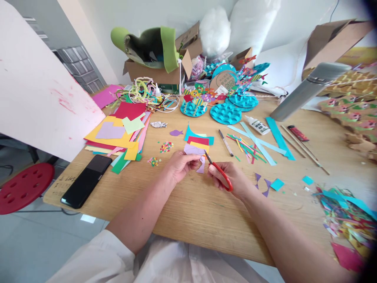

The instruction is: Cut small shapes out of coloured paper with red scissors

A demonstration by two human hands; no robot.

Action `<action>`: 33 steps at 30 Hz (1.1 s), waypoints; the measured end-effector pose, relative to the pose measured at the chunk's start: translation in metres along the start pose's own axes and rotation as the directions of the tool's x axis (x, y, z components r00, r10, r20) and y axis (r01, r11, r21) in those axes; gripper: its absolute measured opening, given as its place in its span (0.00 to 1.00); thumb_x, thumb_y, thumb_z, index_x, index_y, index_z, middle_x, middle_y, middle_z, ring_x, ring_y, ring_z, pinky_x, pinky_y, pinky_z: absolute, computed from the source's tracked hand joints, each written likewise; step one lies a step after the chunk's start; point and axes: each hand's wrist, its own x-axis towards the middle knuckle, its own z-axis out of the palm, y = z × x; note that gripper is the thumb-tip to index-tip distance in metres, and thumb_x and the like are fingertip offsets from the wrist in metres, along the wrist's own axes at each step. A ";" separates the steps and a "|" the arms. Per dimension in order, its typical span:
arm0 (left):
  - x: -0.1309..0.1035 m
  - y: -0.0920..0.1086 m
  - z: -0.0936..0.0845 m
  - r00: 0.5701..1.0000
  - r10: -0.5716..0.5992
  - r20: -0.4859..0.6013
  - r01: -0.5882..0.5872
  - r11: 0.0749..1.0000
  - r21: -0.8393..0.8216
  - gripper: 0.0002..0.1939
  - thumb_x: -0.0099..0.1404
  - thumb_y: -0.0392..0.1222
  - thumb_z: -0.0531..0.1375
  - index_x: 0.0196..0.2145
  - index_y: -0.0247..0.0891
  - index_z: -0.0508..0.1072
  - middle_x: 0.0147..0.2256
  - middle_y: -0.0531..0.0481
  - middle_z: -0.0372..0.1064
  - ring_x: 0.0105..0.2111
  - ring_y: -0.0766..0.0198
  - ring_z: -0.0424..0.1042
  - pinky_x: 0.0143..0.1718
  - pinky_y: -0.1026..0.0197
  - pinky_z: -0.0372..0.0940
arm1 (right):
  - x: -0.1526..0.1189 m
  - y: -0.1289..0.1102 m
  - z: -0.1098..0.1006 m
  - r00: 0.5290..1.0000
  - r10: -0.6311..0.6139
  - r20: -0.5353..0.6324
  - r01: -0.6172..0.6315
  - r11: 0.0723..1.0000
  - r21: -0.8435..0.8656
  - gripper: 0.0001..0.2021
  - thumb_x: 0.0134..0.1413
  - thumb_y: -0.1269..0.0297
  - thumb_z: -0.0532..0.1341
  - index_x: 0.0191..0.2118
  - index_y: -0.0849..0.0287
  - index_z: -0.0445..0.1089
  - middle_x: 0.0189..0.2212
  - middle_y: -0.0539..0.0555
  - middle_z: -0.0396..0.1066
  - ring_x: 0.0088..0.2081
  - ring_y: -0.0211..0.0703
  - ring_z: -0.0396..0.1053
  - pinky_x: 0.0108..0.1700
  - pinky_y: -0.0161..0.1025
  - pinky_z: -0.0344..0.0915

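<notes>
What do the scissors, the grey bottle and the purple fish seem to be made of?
The scissors have glossy red handles, probably plastic, and thin, dark blades, likely metal. The grey bottle, satiny with a shiny neck ring, looks like coated metal, perhaps plastic. The purple fish, flat and matte, seems cut from coloured paper.

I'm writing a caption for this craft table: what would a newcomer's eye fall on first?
Probably the red-handled scissors in the right hand, front and centre, their tips at the lilac paper held in the left hand. Next might come the bright turquoise bumpy disc at the back of the table, then the red stool low at the far left.
</notes>
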 end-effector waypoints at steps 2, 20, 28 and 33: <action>0.000 -0.001 0.001 1.000 -0.008 0.012 0.008 1.000 -0.003 0.12 0.42 0.34 0.70 0.27 0.30 0.75 0.22 0.53 0.67 0.20 0.75 0.61 0.23 0.68 0.54 | 0.000 0.001 0.000 1.000 -0.005 -0.002 0.005 1.000 0.000 0.27 0.42 0.38 0.65 0.19 0.58 0.60 0.12 0.48 0.62 0.13 0.32 0.57 0.15 0.30 0.48; 0.000 -0.001 -0.003 0.998 0.027 -0.055 -0.024 0.998 0.061 0.06 0.51 0.33 0.65 0.30 0.27 0.76 0.28 0.44 0.75 0.24 0.68 0.72 0.28 0.65 0.67 | -0.001 0.000 0.004 0.998 0.004 0.063 -0.004 1.000 0.000 0.27 0.43 0.37 0.65 0.23 0.61 0.66 0.11 0.48 0.63 0.13 0.31 0.57 0.16 0.30 0.49; 0.001 -0.002 -0.002 0.999 0.023 -0.040 -0.019 0.995 0.097 0.05 0.49 0.32 0.65 0.27 0.28 0.76 0.24 0.46 0.73 0.23 0.68 0.71 0.28 0.64 0.67 | -0.001 0.003 0.002 0.993 -0.029 0.111 0.031 0.999 -0.018 0.28 0.46 0.36 0.62 0.22 0.61 0.65 0.14 0.50 0.66 0.16 0.33 0.62 0.18 0.30 0.53; 0.000 -0.002 -0.002 0.999 0.022 -0.025 -0.019 0.993 0.119 0.06 0.49 0.32 0.64 0.28 0.28 0.77 0.25 0.45 0.74 0.23 0.68 0.71 0.28 0.65 0.67 | 0.000 0.006 0.001 0.991 -0.042 0.131 0.040 0.999 0.015 0.28 0.47 0.36 0.62 0.24 0.61 0.66 0.15 0.51 0.67 0.16 0.33 0.62 0.18 0.30 0.52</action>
